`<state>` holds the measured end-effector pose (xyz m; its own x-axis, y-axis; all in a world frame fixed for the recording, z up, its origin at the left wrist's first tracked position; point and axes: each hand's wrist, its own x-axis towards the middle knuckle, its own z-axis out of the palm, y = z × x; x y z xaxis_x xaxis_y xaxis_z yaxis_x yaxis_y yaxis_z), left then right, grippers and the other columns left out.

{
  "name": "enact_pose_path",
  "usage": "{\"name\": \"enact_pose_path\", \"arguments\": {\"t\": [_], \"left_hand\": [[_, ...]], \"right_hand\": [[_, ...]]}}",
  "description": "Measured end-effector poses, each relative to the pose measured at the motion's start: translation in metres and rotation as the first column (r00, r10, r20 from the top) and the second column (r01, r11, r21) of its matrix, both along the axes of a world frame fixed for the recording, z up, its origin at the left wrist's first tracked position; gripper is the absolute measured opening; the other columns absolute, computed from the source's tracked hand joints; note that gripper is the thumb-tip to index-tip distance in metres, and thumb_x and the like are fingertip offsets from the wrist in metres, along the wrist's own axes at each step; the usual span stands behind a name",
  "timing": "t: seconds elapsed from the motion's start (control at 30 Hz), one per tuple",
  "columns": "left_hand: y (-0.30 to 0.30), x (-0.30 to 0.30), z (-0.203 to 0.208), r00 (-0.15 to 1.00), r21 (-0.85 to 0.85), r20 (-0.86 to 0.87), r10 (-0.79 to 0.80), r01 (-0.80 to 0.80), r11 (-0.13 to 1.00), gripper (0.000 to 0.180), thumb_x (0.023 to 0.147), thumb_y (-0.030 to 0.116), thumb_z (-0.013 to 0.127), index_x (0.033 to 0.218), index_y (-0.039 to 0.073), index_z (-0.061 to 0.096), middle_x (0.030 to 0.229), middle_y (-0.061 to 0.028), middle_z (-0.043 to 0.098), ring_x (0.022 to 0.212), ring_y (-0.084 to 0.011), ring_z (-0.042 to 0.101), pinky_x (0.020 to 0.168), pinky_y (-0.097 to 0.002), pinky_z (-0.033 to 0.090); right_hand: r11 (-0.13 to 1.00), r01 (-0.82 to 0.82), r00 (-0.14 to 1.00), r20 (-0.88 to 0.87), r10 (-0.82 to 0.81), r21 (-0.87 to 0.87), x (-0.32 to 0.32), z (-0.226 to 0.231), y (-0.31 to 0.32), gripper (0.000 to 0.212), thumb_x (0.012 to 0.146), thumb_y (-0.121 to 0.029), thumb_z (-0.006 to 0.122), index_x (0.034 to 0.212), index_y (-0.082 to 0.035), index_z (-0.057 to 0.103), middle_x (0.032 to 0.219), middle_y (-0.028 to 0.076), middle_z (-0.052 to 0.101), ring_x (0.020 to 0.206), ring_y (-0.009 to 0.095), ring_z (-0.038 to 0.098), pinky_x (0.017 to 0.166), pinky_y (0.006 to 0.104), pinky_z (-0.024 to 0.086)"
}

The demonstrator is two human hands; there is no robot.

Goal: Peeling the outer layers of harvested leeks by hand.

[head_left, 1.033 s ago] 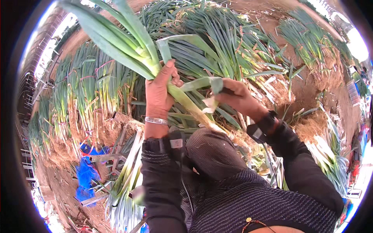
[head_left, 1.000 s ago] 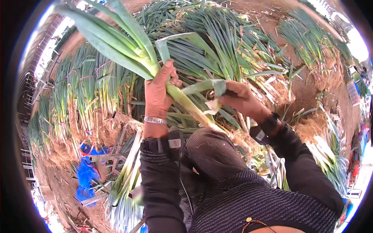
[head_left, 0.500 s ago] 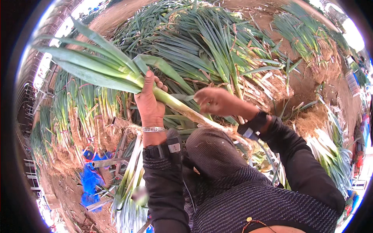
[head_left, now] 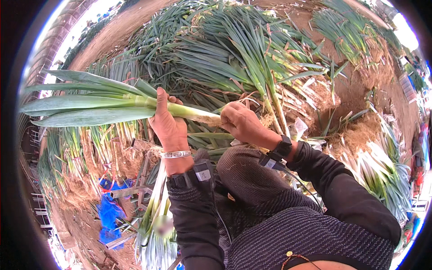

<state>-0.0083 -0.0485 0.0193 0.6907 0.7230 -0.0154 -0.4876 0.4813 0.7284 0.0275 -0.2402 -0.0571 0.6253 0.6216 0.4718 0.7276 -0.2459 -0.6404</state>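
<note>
- Ground point(head_left: 105, 42): brown bare earth, broad, scattered with leaf scraps; seen in patches between the crops.
- Far left: ribbed, arched structure point(head_left: 60, 31) curving along the rim, bright light behind.
- Centre: big heap of long green stalks point(head_left: 207, 49), lying on the ground, leaves mostly toward upper left, pale ends and roots to the right.
- Left: row of tied bundles point(head_left: 96, 148), leaves up, brown roots low.
- Right side: pale-stemmed pile point(head_left: 382, 168), roots massed at its upper end; another rooty bundle point(head_left: 373, 58) beyond.
- Lower left: crumpled blue netting point(head_left: 110, 216) on the ground beside metal bars point(head_left: 130, 191).
- One large leek point(head_left: 135, 101), held up before the heap, nearly level, leaves fanned left, stalk to the right.
- Left hand point(head_left: 169, 128): wrapped round the stalk below the leaves, thumb across it.
- Right hand point(head_left: 243, 122): fingers bunched, pinching at the pale lower stalk; loose layer or whole stalk, cannot tell.
- Left wrist: pale patterned bracelet point(head_left: 176, 154).
</note>
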Motion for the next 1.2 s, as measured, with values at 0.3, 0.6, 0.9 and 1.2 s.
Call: {"name": "enact_pose_path", "arguments": {"t": [0.3,0.6,0.9,1.2], "left_hand": [[0.013,-0.005,0.003,0.96,-0.179,0.212,-0.181,0.22,0.959,0.044,0.073,0.0,0.066,0.113,0.007,0.051,0.1,-0.0067,0.057,0.093,-0.0217,0.055,0.091,-0.0371,0.042],[0.029,0.002,-0.005,0.988,-0.11,0.11,-0.11,0.122,0.986,0.037,0.075,0.001,0.062,0.11,0.003,0.052,0.098,-0.0087,0.058,0.085,-0.0204,0.055,0.078,-0.0372,0.047],[0.05,-0.015,0.007,0.991,-0.01,0.131,-0.034,0.036,0.999,0.035,0.077,0.001,0.059,0.111,0.0,0.051,0.096,-0.0071,0.056,0.077,-0.0169,0.053,0.071,-0.0354,0.046],[0.017,-0.005,0.005,0.998,0.049,-0.016,-0.068,0.069,0.996,0.058,0.075,0.007,0.064,0.127,0.005,0.042,0.103,-0.0085,0.056,0.086,-0.0196,0.054,0.077,-0.0371,0.046]], "right_hand": [[0.996,0.094,0.976,0.195,-0.093,0.004,0.002,0.001,-0.003,0.012,0.077,-0.012,0.067,0.083,-0.006,0.057,0.085,0.01,0.055,0.08,0.03,0.058,0.067,0.0407,0.049],[0.905,-0.306,0.942,-0.045,0.333,0.297,0.018,0.011,-0.034,0.016,0.083,-0.017,0.069,0.094,-0.006,0.064,0.089,0.007,0.063,0.077,0.028,0.06,0.07,0.0362,0.048],[0.547,0.013,0.996,-0.038,-0.082,-0.837,0.042,-0.148,-0.206,0.016,0.087,-0.028,0.06,0.096,-0.016,0.066,0.074,0.011,0.062,0.074,0.029,0.063,0.067,0.0417,0.049],[0.992,-0.1,0.989,-0.12,0.09,-0.08,0.032,-0.029,-0.054,0.03,0.085,-0.025,0.067,0.109,-0.008,0.062,0.098,0.012,0.062,0.089,0.028,0.062,0.078,0.0376,0.05]]}}
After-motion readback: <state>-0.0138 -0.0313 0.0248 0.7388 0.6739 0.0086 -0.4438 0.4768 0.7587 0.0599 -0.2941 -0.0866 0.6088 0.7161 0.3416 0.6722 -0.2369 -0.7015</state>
